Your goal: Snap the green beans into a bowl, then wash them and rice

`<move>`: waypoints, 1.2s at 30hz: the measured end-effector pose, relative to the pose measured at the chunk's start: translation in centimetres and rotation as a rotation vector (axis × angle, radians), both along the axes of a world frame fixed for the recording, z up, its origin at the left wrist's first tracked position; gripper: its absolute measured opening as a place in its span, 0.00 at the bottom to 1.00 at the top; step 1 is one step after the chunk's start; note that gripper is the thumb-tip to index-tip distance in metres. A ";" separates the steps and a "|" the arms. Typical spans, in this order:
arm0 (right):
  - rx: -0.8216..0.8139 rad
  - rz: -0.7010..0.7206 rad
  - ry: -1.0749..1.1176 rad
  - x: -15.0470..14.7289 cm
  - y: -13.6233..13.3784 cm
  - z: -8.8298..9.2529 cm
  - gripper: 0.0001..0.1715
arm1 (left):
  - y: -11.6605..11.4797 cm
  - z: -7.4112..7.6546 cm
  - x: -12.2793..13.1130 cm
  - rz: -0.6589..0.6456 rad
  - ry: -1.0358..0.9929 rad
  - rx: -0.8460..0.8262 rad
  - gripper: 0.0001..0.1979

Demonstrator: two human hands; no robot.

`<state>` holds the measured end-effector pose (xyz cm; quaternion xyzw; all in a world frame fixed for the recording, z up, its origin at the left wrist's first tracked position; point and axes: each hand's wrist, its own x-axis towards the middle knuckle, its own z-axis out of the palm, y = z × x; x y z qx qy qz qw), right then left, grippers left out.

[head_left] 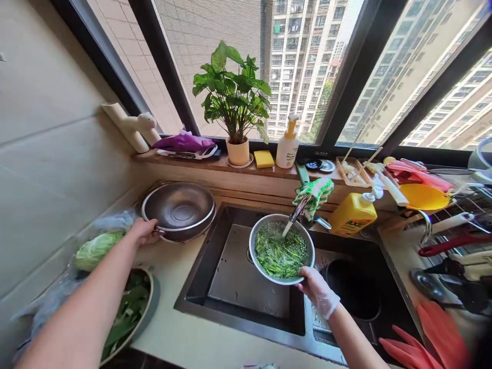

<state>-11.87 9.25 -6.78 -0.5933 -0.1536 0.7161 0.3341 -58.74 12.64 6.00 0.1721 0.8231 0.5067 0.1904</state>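
Note:
My right hand (315, 291), in a clear plastic glove, grips the near right rim of a metal bowl (251, 251). Chopped green vegetables (279, 256) lie in bubbly water inside it. From the faucet (298, 212) water runs into the bowl, which is held over the sink. On the left, my bare left hand (143, 230) is closed at the near left edge of a dark frying pan (179, 205); its fingertips are partly hidden. This pan sits on the counter, seemingly stacked on another.
A cabbage (98, 251) in plastic and a pot of leafy greens (130, 307) are at the left. The sill holds a potted plant (236, 92), yellow sponge (264, 159) and pump bottle (287, 148). Yellow detergent (351, 215), a dish rack (476, 205) and red gloves (442, 328) stand right.

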 end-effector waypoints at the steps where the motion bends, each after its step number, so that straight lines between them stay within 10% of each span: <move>1: -0.002 0.006 0.004 -0.1 0.0 0.0 0.05 | -0.4 0.2 -0.3 -0.040 -0.056 -0.004 0.06; 6: -0.013 -0.014 0.022 0.2 0.1 0.2 0.06 | -2.2 -0.5 0.7 -0.205 -0.380 0.088 0.09; 14: 0.156 0.070 0.017 3.2 0.3 1.0 0.04 | -2.6 -2.5 10.2 -0.547 -0.362 0.013 0.24; 22: 0.127 0.060 -0.151 3.7 1.2 1.4 0.04 | -3.6 -10.7 20.7 -0.768 -0.580 -0.209 0.29; 36: 0.646 0.568 -1.138 -1.0 5.3 0.3 0.43 | -4.8 -17.9 23.7 -0.516 -0.763 -0.119 0.21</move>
